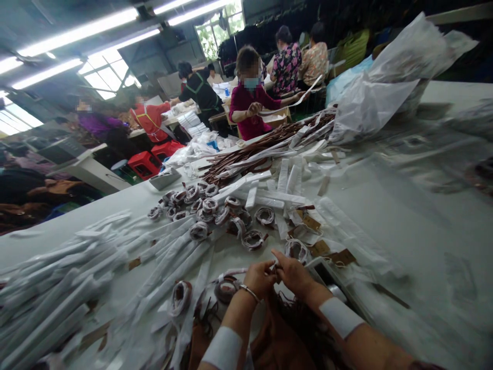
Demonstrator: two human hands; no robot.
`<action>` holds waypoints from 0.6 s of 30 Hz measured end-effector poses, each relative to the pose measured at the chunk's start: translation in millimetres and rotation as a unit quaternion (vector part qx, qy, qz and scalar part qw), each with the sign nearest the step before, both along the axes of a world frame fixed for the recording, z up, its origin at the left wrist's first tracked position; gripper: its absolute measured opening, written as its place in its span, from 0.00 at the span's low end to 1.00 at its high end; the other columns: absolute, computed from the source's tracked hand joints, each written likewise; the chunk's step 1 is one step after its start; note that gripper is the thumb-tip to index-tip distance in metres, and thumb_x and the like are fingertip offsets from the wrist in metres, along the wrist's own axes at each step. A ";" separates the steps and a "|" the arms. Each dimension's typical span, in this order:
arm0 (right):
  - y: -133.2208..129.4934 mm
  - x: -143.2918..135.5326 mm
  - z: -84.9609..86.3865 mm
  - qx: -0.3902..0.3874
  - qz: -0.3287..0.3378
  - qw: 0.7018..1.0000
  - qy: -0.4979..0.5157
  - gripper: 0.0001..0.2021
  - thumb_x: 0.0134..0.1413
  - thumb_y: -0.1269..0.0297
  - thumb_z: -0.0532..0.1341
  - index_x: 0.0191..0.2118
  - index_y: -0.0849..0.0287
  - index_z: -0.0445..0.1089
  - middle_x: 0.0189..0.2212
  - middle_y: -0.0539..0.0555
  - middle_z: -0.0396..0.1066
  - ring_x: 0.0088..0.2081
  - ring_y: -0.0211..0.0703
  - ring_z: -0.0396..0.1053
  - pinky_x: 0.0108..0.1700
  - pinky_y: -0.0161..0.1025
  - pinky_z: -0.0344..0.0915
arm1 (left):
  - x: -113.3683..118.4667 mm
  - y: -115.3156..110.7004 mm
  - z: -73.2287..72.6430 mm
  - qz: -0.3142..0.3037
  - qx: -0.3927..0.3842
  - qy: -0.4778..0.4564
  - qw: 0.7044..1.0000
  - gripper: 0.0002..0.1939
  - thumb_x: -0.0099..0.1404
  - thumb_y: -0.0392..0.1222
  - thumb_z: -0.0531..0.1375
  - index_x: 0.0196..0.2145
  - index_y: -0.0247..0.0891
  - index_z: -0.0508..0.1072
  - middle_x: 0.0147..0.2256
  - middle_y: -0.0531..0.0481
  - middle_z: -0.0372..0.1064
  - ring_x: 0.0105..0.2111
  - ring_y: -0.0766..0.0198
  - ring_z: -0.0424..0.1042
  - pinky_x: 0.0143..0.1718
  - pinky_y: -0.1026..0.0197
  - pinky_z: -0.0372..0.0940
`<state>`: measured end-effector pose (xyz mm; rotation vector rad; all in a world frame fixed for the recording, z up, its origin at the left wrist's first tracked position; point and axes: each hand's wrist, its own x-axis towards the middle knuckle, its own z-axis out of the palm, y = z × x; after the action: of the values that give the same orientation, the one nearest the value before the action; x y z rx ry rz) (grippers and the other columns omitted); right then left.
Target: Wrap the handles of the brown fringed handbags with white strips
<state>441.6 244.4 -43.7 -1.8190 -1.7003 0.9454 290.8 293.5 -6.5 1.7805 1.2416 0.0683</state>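
Observation:
My left hand [259, 279] and my right hand [296, 273] meet fingertip to fingertip above the near side of the table. Both are closed in a pinch, and whatever lies between the fingers is too small to make out. Directly beneath them hangs or lies a brown item [279, 334] with dark stringy strands, partly hidden by my forearms. Left of my left hand are wrapped brown coils [180, 298]. Just beyond my right hand sits another plastic-wrapped coil [296, 250], with brown tags [341, 257] beside it.
White plastic-wrapped strips [69, 277] cover the table's left side. Several wrapped coils [210, 205] and a pile of brown strips [265, 146] lie farther off. A large clear plastic bag [377, 97] stands at the back right. Across the table, a masked person [252, 110] holds a white strip.

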 end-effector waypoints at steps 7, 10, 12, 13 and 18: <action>5.2 -1.9 -3.0 0.042 0.014 0.999 0.030 0.31 0.57 0.68 0.53 0.66 0.68 0.55 0.28 0.57 0.77 0.33 0.49 0.74 0.39 0.41 0.66 | 3.9 0.9 2.5 0.001 0.103 0.057 0.993 0.01 0.54 0.36 0.66 0.26 0.38 0.77 0.32 0.50 0.69 0.32 0.64 0.68 0.36 0.63 0.59; 0.9 -5.3 -12.3 0.058 -0.050 0.996 0.041 0.26 0.60 0.66 0.50 0.64 0.64 0.60 0.36 0.61 0.77 0.38 0.50 0.74 0.42 0.43 0.67 | 1.0 3.1 0.7 0.033 0.117 0.068 0.990 0.06 0.57 0.37 0.64 0.24 0.37 0.75 0.30 0.50 0.69 0.33 0.63 0.67 0.37 0.62 0.58; -3.6 -8.1 -19.8 0.030 -0.109 0.992 0.058 0.21 0.63 0.65 0.48 0.57 0.62 0.67 0.39 0.63 0.76 0.39 0.50 0.74 0.42 0.43 0.67 | -2.7 4.8 -0.3 0.060 0.115 0.064 0.989 0.07 0.57 0.38 0.64 0.23 0.37 0.74 0.28 0.51 0.69 0.33 0.63 0.68 0.37 0.63 0.59; -6.2 -9.5 -23.1 0.010 -0.127 0.990 0.064 0.20 0.63 0.66 0.47 0.53 0.62 0.70 0.38 0.63 0.76 0.38 0.50 0.74 0.42 0.43 0.68 | -4.7 5.7 -0.6 0.074 0.109 0.060 0.989 0.07 0.57 0.39 0.64 0.22 0.37 0.74 0.26 0.52 0.69 0.32 0.63 0.68 0.35 0.63 0.59; -16.0 -13.9 -24.3 -0.015 -0.095 0.993 0.073 0.14 0.47 0.73 0.57 0.38 0.59 0.75 0.38 0.59 0.75 0.44 0.50 0.72 0.49 0.42 0.65 | -6.4 12.3 0.6 0.141 0.067 0.004 0.988 0.08 0.59 0.43 0.63 0.27 0.36 0.77 0.22 0.54 0.70 0.26 0.64 0.69 0.28 0.65 0.60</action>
<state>427.7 228.4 -68.0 -1.8440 -1.4053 1.0018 284.4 305.8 -5.9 1.7079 1.5186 0.3130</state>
